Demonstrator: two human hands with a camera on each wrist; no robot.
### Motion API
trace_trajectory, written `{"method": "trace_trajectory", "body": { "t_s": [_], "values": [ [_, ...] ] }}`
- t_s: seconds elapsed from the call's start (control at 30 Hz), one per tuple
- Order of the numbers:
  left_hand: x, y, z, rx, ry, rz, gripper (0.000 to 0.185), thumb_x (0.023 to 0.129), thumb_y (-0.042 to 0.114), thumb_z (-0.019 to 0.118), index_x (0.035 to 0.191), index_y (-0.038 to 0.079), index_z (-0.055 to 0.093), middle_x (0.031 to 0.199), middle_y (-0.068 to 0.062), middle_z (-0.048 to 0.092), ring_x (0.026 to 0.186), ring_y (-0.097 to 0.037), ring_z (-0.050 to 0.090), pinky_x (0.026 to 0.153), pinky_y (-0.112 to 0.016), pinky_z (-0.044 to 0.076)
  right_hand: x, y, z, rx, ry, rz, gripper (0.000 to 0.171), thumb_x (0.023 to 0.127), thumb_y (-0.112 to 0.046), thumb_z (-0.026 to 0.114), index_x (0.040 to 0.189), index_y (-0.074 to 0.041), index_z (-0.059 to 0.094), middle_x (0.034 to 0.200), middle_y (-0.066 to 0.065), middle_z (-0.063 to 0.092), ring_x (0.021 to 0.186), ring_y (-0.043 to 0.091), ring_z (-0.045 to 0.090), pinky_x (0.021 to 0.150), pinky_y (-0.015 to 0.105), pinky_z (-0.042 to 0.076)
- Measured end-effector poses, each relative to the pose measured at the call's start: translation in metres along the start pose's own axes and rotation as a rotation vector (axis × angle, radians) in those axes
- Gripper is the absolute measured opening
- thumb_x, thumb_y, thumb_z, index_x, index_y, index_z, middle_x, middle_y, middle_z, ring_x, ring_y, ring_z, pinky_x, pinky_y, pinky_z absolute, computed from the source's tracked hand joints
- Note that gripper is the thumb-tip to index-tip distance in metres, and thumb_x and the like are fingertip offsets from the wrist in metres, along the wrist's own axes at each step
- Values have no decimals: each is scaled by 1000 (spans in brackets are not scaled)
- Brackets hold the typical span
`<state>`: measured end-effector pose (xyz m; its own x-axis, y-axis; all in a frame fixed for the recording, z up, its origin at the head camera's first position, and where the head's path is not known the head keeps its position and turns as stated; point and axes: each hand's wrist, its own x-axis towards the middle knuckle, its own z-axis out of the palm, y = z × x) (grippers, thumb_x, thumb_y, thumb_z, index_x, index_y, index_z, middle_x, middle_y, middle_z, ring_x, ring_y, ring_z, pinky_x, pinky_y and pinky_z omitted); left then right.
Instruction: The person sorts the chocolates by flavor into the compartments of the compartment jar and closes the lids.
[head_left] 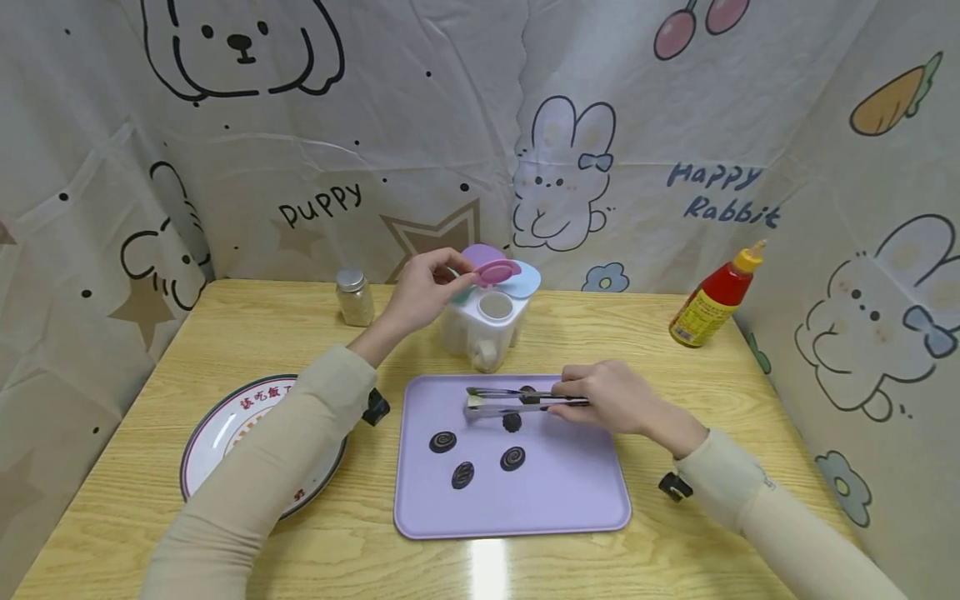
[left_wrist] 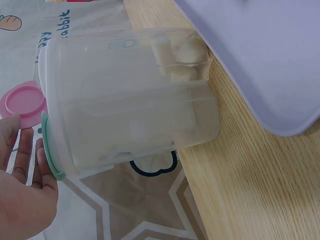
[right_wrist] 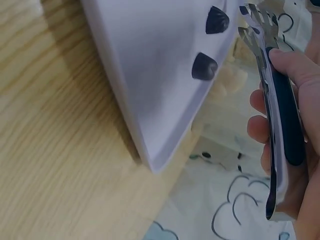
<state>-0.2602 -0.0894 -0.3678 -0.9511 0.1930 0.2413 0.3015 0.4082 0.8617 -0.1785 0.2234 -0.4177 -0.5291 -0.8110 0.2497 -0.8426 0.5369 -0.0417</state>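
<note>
My left hand [head_left: 426, 287] pinches a raised pink lid [head_left: 497, 272] on a white, translucent storage container [left_wrist: 120, 100] with several compartments. Below that lid, one round opening of the container shows uncovered in the head view. Pale chunks [left_wrist: 190, 51] lie at the container's bottom in the left wrist view. My right hand [head_left: 611, 396] grips metal tongs [right_wrist: 285, 115] with a dark handle grip, their arms slightly apart above a lilac tray [head_left: 555, 500]. Nothing shows between the tongs' tips. Several dark brown chocolate-like pieces [head_left: 442, 442] lie on the tray, one partly hidden behind the tongs.
A white plate [head_left: 217, 437] with a patterned rim stands at the left, partly under my left sleeve. Behind it is a small jar [head_left: 355, 297] with a silver cap. A red squeeze bottle [head_left: 712, 300] stands at the back right. Printed cloth [head_left: 450, 167] walls the table.
</note>
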Motion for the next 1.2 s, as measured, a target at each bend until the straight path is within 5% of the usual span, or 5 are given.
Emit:
{"method": "trace_trajectory", "body": {
  "t_s": [0.23, 0.47, 0.8, 1.07, 1.2],
  "values": [
    [-1, 1, 0, -1, -3, -12, 16, 101, 19, 73, 112, 7, 73, 110, -12, 74, 91, -21, 64, 80, -26, 52, -15, 5, -26, -12, 55, 51, 17, 89, -33, 85, 91, -17, 80, 74, -7, 60, 59, -4, 38, 52, 12, 30],
    [-2, 1, 0, -5, -5, -23, 16, 101, 18, 73, 112, 7, 73, 111, -12, 74, 91, -21, 64, 80, -25, 52, -17, 13, -54, -47, 212, 17, 64, 107, -61, 42, 87, -14, 81, 74, -4, 68, 56, -3, 44, 49, 11, 33],
    [-2, 2, 0, 7, -11, -20, 17, 101, 21, 72, 113, 9, 72, 111, -11, 73, 92, -22, 63, 81, -27, 53, 4, 32, -82, -76, 283, 67, 72, 104, -67, 41, 89, -9, 82, 76, 3, 70, 56, 6, 49, 49, 16, 34],
    [-2, 1, -1, 2, -17, -37, 16, 102, 21, 72, 113, 9, 72, 112, -10, 73, 93, -22, 63, 81, -27, 52, 21, 44, -82, -67, 214, 136, 25, 91, -32, 84, 99, -8, 83, 76, 3, 63, 57, 7, 45, 50, 19, 30],
    [-3, 1, -1, -5, -19, -34, 16, 101, 21, 72, 112, 9, 72, 112, -10, 73, 93, -22, 63, 80, -26, 52, 26, 49, -77, -87, 206, 163, 23, 86, -24, 87, 101, -7, 83, 73, 3, 60, 56, 8, 43, 50, 20, 29]
  ]
}}
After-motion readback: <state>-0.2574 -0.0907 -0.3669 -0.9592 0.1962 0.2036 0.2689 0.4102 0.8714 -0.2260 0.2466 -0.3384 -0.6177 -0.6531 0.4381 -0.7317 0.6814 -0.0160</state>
